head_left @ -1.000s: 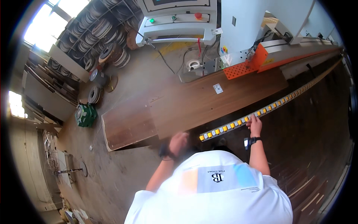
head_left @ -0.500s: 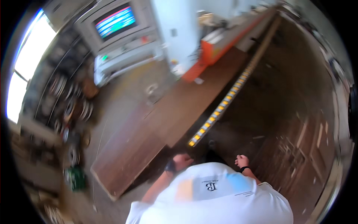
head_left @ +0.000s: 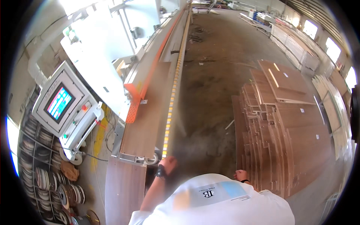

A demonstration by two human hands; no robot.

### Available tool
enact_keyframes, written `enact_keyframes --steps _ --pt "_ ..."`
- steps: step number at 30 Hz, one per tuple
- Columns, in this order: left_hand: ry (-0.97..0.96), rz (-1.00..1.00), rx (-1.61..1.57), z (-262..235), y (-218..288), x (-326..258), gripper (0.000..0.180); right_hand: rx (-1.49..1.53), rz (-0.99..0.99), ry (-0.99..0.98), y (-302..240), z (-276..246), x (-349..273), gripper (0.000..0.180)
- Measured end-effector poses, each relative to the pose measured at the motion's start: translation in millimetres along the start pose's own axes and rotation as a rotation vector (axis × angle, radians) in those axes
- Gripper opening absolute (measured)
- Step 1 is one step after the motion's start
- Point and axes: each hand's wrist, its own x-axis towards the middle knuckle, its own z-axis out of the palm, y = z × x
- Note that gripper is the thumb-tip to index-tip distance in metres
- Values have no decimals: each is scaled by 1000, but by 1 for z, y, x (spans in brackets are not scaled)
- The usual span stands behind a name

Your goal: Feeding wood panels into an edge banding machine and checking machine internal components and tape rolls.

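My left hand (head_left: 168,164), a little blurred, is closed with nothing seen in it. It is beside the near end of a long strip of yellow and white rollers (head_left: 169,119), and I cannot tell whether it touches it. A brown board (head_left: 139,131) lies along the machine bed to the left of that strip, with a small white label on it. Low at my side, my right hand (head_left: 241,175) has its fingers curled in, with nothing visible in them. The nearest thing to it is a stack of brown boards (head_left: 285,131) on the right.
An orange guard (head_left: 132,107) runs along the machine. To the left stands a control panel (head_left: 62,103) with a lit screen, above racks of edging rolls (head_left: 45,178). Another brown panel surface (head_left: 123,187) extends near my left arm. Concrete floor (head_left: 210,93) stretches between machine and stack.
My view has swung to the right and upward, bringing the board stack and far hall into sight. My left hand now appears nearer the roller strip's end; both hands stay closed.
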Motion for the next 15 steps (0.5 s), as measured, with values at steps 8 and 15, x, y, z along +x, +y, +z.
enact_keyframes --steps 8,15 --pt "296 -128 182 42 -22 25 38 161 -236 341 -7 -92 -1 38" --pt "291 -121 -13 55 -13 34 32 265 -563 926 -77 -251 -29 30"
